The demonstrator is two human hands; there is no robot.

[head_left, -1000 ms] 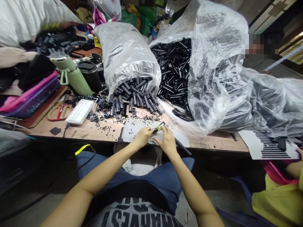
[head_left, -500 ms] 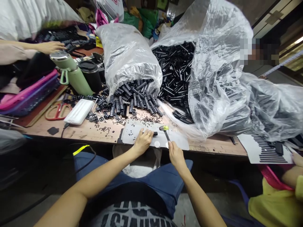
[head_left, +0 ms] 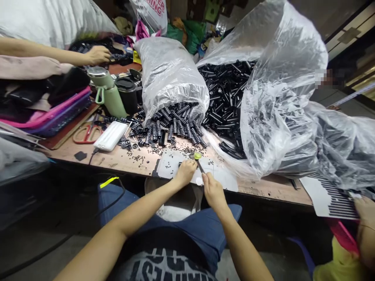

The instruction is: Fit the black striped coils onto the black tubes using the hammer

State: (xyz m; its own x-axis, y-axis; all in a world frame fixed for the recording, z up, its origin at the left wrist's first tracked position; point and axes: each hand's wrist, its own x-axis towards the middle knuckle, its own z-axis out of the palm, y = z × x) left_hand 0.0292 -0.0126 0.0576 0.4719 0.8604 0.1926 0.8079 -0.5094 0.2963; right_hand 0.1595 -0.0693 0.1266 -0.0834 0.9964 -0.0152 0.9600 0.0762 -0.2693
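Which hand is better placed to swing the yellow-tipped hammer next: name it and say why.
Most likely the right hand: it already grips the hammer by its handle. The left hand is down over the white board, apparently busy holding something mostly hidden by its fingers.

Right hand has brought hammer left, head now just beside left hand. Co-worker's hand has come in far left.

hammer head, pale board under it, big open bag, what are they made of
Hammer head: yellowish end probably plastic by bright colour, finish unclear. Pale board: perhaps plastic or metal, from its smooth, matte surface. Big open bag: glossy plastic film, wrinkled and see-through.
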